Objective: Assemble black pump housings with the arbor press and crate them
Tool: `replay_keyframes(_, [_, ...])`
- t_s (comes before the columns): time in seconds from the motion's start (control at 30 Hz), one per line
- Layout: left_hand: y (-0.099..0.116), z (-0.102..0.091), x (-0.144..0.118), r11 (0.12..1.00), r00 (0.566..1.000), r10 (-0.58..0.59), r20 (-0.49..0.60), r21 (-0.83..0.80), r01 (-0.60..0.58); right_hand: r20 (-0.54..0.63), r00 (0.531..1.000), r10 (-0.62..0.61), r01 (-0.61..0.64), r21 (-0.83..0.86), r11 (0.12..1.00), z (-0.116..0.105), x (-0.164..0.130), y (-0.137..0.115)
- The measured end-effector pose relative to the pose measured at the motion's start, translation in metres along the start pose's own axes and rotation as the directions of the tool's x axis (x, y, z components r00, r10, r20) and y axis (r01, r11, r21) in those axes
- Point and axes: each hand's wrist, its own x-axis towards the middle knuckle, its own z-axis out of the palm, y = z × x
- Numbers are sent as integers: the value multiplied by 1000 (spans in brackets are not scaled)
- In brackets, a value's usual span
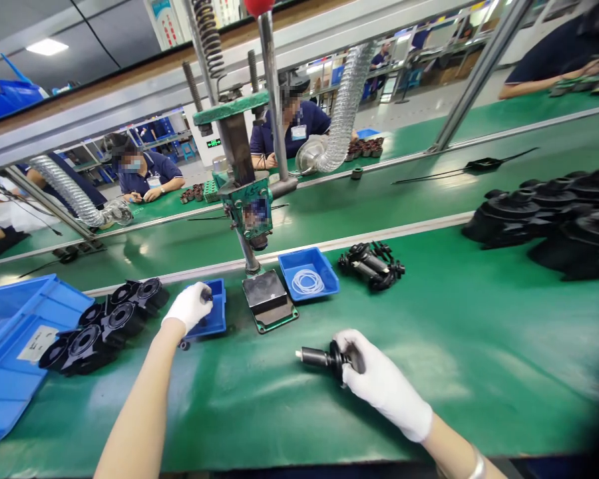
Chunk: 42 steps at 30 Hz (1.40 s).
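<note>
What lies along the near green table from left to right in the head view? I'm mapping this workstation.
Large blue plastic bin → black round moulded parts → white-gloved left hand → hand press's grey base plate → small blue tray of white rings → black parts pile.

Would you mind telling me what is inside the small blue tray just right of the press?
The small blue tray holds thin white rings, loosely overlapping on its floor. Nothing else shows inside; how many rings there are cannot be told.
</note>
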Motion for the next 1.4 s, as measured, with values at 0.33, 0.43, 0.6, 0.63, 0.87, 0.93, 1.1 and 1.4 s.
replay_keyframes(0.33, [30, 30, -66, 291, 994, -87, -68, -956, -40, -55, 997, -52, 66, 310, 948, -3, 5, -4])
replay_keyframes(0.43, [61, 49, -83, -242, 992, -41, 117, -965, 104, -253, 953, -164, 244, 327, 913, -1, 13, -24])
replay_keyframes(0.6, [115, 91, -100, -302, 962, 107, 252, -913, 273, -574, 692, -438, 550, 27, 834, 11, 25, -76])
replay_keyframes(0.63, [124, 100, -103, -267, 957, 115, 267, -919, 289, -593, 645, -482, 580, -29, 814, 15, 27, -86])
replay_keyframes(0.87, [154, 142, -115, -124, 986, 72, 149, -980, 157, -610, 640, -467, 492, -141, 859, 39, 37, -109])
replay_keyframes(0.93, [152, 142, -113, -64, 990, 68, 126, -989, 130, -624, 645, -442, 455, -151, 878, 40, 39, -102])
replay_keyframes(1.1, [144, 137, -108, 62, 988, 123, 91, -995, 83, -648, 607, -461, 433, -217, 875, 38, 41, -89])
replay_keyframes(1.4, [147, 136, -125, -448, 905, 246, 347, -787, 423, -570, 515, -641, 467, -441, 767, 15, 63, -77])
